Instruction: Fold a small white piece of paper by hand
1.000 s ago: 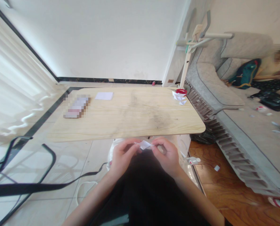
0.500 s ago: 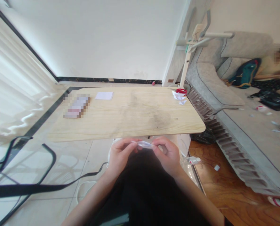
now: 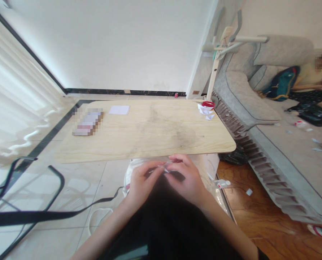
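Just off the table's near edge, above my lap, both hands meet around a small piece of folded white paper [image 3: 166, 169]. My left hand [image 3: 147, 177] pinches its left side between thumb and fingers. From the other side, my right hand [image 3: 185, 177] is closed on it, with the fingers bent over the top. Most of the paper is hidden by the fingers. Small folded paper boats [image 3: 205, 110] stand at the table's far right corner, beside a red ring-shaped thing [image 3: 208, 105]. A stack of white paper sheets [image 3: 119, 109] lies at the far left.
The light wooden table [image 3: 139, 141] spans the view ahead, with a blurred-out flat item [image 3: 88, 123] on its left. A grey sofa [image 3: 269, 108] runs along the right, where a person sits by a teal backpack [image 3: 282, 83]. A black metal frame [image 3: 55, 173] stands at left.
My hands have come closer together. My right hand has moved left and its fingers now cover more of the folded paper, which showed as a longer strip before.
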